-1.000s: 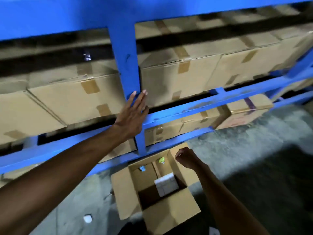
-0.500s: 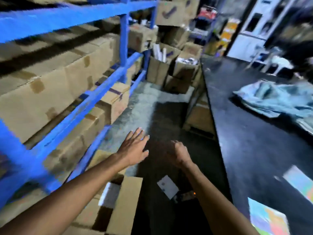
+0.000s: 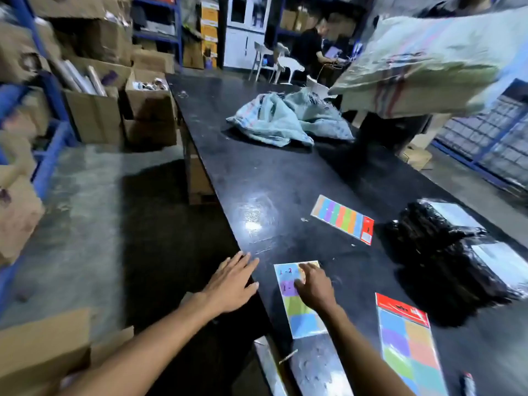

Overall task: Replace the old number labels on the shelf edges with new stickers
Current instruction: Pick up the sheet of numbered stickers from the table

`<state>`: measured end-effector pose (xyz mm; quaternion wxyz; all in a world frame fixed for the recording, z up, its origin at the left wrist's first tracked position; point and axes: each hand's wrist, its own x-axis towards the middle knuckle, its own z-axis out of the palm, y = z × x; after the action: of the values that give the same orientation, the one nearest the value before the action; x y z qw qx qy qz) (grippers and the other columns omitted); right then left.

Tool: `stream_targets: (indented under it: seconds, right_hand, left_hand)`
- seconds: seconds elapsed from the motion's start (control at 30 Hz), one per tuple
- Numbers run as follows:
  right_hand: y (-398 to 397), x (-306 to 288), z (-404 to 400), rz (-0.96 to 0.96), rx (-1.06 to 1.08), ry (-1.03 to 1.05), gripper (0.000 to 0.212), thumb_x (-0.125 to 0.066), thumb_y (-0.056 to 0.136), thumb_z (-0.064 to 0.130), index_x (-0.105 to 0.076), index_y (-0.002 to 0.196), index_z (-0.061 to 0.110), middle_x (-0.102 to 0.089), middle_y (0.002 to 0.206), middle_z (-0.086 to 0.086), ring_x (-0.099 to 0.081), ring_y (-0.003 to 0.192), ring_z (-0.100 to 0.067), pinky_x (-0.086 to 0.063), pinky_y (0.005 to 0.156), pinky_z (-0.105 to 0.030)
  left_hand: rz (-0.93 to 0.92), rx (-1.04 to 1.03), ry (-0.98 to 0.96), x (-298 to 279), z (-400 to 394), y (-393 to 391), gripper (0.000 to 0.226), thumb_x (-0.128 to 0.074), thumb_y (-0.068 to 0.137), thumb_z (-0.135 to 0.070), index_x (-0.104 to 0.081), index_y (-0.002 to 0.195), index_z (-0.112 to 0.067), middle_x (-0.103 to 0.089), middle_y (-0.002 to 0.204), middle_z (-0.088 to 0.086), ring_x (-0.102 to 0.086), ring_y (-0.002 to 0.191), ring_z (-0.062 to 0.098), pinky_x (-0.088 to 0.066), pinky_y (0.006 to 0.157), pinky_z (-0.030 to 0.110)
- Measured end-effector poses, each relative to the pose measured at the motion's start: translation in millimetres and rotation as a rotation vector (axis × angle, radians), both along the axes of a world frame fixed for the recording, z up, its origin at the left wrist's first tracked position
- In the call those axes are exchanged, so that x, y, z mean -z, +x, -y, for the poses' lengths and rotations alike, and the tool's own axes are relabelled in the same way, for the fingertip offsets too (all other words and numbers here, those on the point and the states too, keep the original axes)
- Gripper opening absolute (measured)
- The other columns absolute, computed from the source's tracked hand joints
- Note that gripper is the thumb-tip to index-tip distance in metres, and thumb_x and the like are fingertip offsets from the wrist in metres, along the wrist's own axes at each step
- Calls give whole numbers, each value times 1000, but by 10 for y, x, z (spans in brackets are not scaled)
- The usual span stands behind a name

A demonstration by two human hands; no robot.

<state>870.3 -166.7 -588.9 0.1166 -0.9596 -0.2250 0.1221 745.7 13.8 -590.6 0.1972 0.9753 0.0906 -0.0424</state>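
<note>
On the near edge of the black desk [image 3: 285, 178] lies the sticker sheet [image 3: 303, 312], flat, with coloured squares and some handwritten numbers at its far end. The right hand [image 3: 313, 287] rests on this far end, fingers bent down on the paper, pressing or picking at one sticker; I cannot tell if it already grips something. The left hand [image 3: 233, 284] is open and empty, fingers spread, just left of the sheet at the desk edge. I judge the sheet very light, thin and flexible, so it may slide on the shiny desk. Better to hold the backing down and lift one sticker by its corner.
</note>
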Motion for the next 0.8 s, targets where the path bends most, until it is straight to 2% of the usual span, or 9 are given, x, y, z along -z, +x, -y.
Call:
stream_targets:
  seconds: [0.1,0.2,0.3,0.43,0.53,0.6,0.63,0.7,0.8]
  right_hand:
    - [70,186,327,-79,70,-53,49,-47,92,35,-38,136,13,-32,151,-12,-30,137,-29,-34,106,-39]
    - [32,317,429,-63,44,-75,53,-38,96,39,-27,142,14,-14,158,-13,-15,144,-28,-24,114,-40]
    - [-22,396,424,-27,-21,-77,54,-31,98,39,-22,145,14,-11,158,-15,-12,146,-27,-16,118,-38]
    - [-95,463,360,-9,-61,-2,53,-37,95,38,-27,143,18,-15,158,-11,-13,146,-23,-15,118,-34]
    - [-156,442,202,-35,-100,89,54,-46,91,36,-33,141,20,-23,156,-8,-21,143,-23,-21,114,-36]
    - [-202,429,80,-32,-131,123,53,-50,88,33,-37,137,19,-29,153,-8,-28,138,-26,-27,109,-37]
    - [-225,429,31,-22,-141,135,52,-51,87,31,-39,136,18,-32,152,-8,-30,135,-27,-29,107,-38]
    - [-269,437,-66,-26,-149,177,52,-54,86,28,-40,135,17,-37,148,-8,-34,131,-27,-30,104,-36]
    - [-289,440,-179,-100,-95,325,53,-60,82,23,-45,133,13,-46,138,-10,-40,125,-29,-34,103,-36]
  left_hand:
    - [-73,51,-33,203,324,211,63,-35,96,-45,-12,149,-22,-9,159,7,-1,147,22,-6,118,40]
    - [-118,64,-23,414,561,324,59,-36,95,-47,-17,148,-28,-6,160,7,5,146,25,-5,117,44]
    - [-109,62,16,598,684,317,57,-38,94,-47,-23,147,-30,0,160,8,8,146,26,-2,117,43]
    - [37,-153,-89,648,626,278,51,-48,92,-39,-40,140,-25,-1,159,12,5,146,25,-10,117,39]
    - [122,-429,-276,604,550,277,47,-60,88,-27,-49,131,-13,-20,154,20,-19,142,31,-29,108,37]
    - [139,-608,-450,584,515,274,45,-65,84,-18,-47,124,-7,-46,136,21,-46,123,33,-39,88,32]
    - [147,-673,-525,571,512,269,44,-66,83,-14,-46,121,-6,-55,124,20,-54,112,33,-40,80,32]
    - [181,-767,-622,540,488,240,41,-67,80,-5,-46,116,-4,-63,109,19,-59,98,34,-44,75,34]
    - [287,-836,-753,450,405,201,39,-64,77,8,-47,110,-6,-65,98,19,-62,90,34,-50,74,40]
